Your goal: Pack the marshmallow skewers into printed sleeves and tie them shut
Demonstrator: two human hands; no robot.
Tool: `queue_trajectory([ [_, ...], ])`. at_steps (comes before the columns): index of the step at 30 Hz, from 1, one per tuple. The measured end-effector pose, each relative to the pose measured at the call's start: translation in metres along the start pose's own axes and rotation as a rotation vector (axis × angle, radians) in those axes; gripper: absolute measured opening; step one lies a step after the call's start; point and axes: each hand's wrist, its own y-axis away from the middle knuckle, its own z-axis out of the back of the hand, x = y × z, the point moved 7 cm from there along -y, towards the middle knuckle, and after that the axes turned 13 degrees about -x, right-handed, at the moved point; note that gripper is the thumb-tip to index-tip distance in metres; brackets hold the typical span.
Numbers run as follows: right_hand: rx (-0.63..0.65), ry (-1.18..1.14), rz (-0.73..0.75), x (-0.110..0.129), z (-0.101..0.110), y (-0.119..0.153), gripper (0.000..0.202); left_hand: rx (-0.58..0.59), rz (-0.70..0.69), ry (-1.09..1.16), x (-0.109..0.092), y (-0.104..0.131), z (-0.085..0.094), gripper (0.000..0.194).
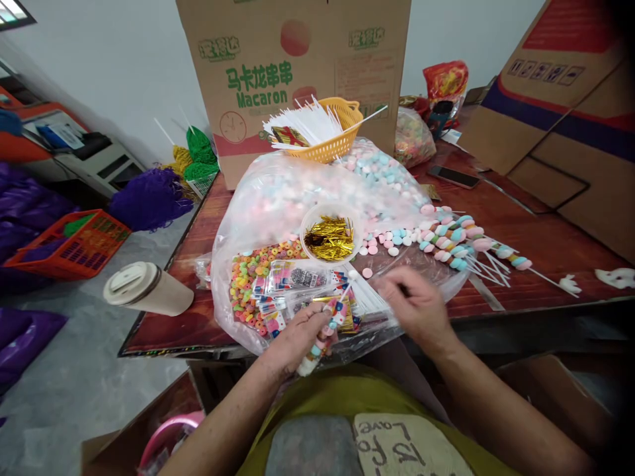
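My left hand is closed around a marshmallow skewer inside a clear printed bag, held at a slant above my lap. Its white stick points up and away from me. To the right, my right hand hovers with curled fingers pressed together; whatever they hold, if anything, cannot be made out. Between the hands lie white sticks. Beyond them sits a round tub of gold twist ties. Printed bags lie beside colourful ring candies on the left.
A big plastic bag of pastel marshmallows covers the middle of the table. Behind it stand a yellow basket of sticks and a carton. Finished skewers and a phone lie right; a lidded cup stands left.
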Motion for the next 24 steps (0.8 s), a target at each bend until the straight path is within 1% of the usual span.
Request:
queue_trajectory([
  [1, -0.056, -0.026, -0.074, -0.005, 0.006, -0.002, 0.02, -0.028, -0.02, 0.01, -0.002, -0.002, 0.002, 0.026],
  [2, -0.019, -0.065, -0.162, -0.011, 0.002, -0.001, 0.02, -0.046, -0.044, 0.01, -0.004, -0.003, 0.002, 0.026],
  [3, 0.09, -0.114, -0.245, -0.017, -0.008, 0.004, 0.021, -0.049, -0.068, -0.005, -0.007, -0.004, 0.002, 0.026],
  [5, 0.36, -0.202, -0.367, -0.024, -0.036, 0.022, 0.026, -0.047, -0.16, -0.083, -0.013, -0.003, -0.001, 0.027],
  [6, 0.436, -0.234, -0.408, -0.027, -0.046, 0.031, 0.029, -0.048, -0.231, -0.149, -0.018, -0.002, -0.003, 0.027],
  [7, 0.46, -0.262, -0.444, -0.029, -0.054, 0.038, 0.031, -0.058, -0.3, -0.219, -0.022, 0.0, -0.004, 0.028],
  [8, 0.442, -0.288, -0.487, -0.032, -0.059, 0.043, 0.031, -0.072, -0.351, -0.279, -0.025, 0.002, -0.004, 0.029],
  [9, 0.4, -0.319, -0.538, -0.036, -0.062, 0.047, 0.03, -0.079, -0.371, -0.318, -0.026, 0.003, -0.005, 0.029],
  [10, 0.363, -0.354, -0.589, -0.038, -0.065, 0.051, 0.028, -0.065, -0.358, -0.336, -0.026, 0.005, -0.006, 0.03],
  [12, 0.301, -0.398, -0.641, -0.04, -0.067, 0.057, 0.026, 0.043, -0.286, -0.319, -0.023, 0.009, -0.012, 0.033],
  [14, 0.238, -0.375, -0.603, -0.039, -0.065, 0.058, 0.024, 0.156, -0.257, -0.306, -0.023, 0.015, -0.02, 0.033],
  [15, 0.224, -0.352, -0.578, -0.039, -0.064, 0.058, 0.023, 0.181, -0.266, -0.317, -0.025, 0.017, -0.023, 0.032],
  [17, 0.227, -0.298, -0.529, -0.038, -0.061, 0.057, 0.021, 0.174, -0.287, -0.357, -0.027, 0.017, -0.027, 0.029],
  [18, 0.218, -0.259, -0.478, -0.036, -0.057, 0.053, 0.02, 0.16, -0.273, -0.369, -0.027, 0.016, -0.027, 0.028],
  [19, 0.187, -0.199, -0.381, -0.032, -0.051, 0.046, 0.019, 0.149, -0.236, -0.371, -0.026, 0.014, -0.027, 0.026],
  [20, 0.139, -0.121, -0.219, -0.024, -0.042, 0.038, 0.016, 0.14, -0.185, -0.371, -0.025, 0.011, -0.026, 0.025],
  [21, 0.098, -0.026, -0.004, -0.011, -0.033, 0.03, 0.013, 0.131, -0.133, -0.377, -0.024, 0.009, -0.025, 0.023],
  [22, 0.09, 0.072, 0.245, 0.004, -0.027, 0.026, 0.013, 0.125, -0.096, -0.393, -0.025, 0.007, -0.023, 0.021],
  [23, 0.138, 0.163, 0.498, 0.018, -0.027, 0.028, 0.017, 0.131, -0.077, -0.422, -0.026, 0.006, -0.021, 0.018],
  [24, 0.233, 0.24, 0.728, 0.027, -0.03, 0.035, 0.024, 0.165, -0.07, -0.457, -0.029, 0.006, -0.022, 0.017],
])
